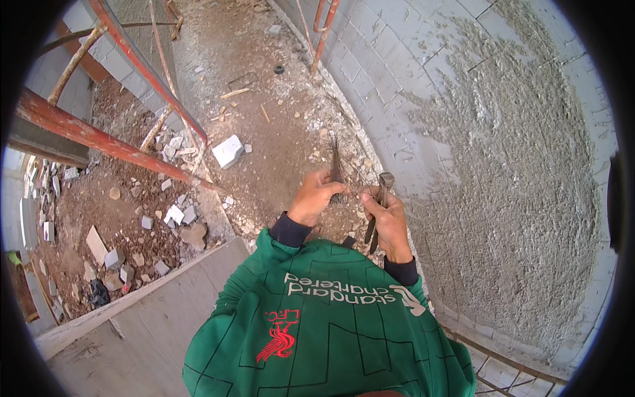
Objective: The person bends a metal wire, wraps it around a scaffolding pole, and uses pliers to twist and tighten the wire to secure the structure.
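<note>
My left hand is closed around a bundle of thin dark tie wires, whose loose ends fan out away from me. Beside it on the right, my right hand grips a pair of end-cutting pincers. The metal head points away from me and the dark handles run back below the palm. Thumb and fingertip of this hand come together close to the near end of the wires, with a small gap between the two hands. Whether a single wire sits in that pinch is too fine to tell.
Red scaffold frames stand at the left. A block wall, partly covered in rough mortar, rises at the right. Dirt ground holds a broken white block, wood scraps and rubble. A grey ledge lies at the lower left.
</note>
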`<state>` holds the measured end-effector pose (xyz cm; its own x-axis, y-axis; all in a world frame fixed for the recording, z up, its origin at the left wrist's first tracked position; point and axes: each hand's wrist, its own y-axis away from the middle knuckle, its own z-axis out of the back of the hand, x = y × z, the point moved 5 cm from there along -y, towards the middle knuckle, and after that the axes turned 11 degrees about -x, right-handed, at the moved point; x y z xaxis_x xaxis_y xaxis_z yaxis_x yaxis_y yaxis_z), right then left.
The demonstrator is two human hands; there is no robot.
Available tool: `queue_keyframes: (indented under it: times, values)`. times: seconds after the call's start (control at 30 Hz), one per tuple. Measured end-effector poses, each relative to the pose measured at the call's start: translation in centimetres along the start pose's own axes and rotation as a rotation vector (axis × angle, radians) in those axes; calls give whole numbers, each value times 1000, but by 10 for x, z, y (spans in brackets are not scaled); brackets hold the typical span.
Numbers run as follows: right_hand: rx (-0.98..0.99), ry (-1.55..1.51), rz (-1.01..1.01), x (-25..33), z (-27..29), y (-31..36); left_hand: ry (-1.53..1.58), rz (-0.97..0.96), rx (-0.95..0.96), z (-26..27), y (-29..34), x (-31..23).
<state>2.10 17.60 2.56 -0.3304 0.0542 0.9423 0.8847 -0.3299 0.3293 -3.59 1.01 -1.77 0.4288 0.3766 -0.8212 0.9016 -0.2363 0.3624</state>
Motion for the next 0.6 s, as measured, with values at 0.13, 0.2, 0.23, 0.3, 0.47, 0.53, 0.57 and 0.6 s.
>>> queue_keyframes:
  times: [0.13,0.2,0.23,0.3,0.47,0.53,0.57,0.6]
  values:
    - [1,62,61,-5,-3,-3,97,23,-73,-9,-3,16]
    - [-18,169,146,-7,-7,-5,67,45,-72,-16,-6,29]
    - [-22,255,194,-8,-10,-4,28,67,-64,-18,-8,36]
    - [-71,460,273,-10,-11,-3,-17,114,-73,-18,-16,51]
    - [-124,709,535,0,-9,8,-157,92,-211,-4,-32,81]
    - [-119,675,504,1,-7,10,-267,73,-369,6,-38,92]
    - [-85,578,335,-4,-5,9,-268,76,-392,7,-41,99]
    - [-26,558,378,-1,-9,11,-271,58,-419,7,-44,105]
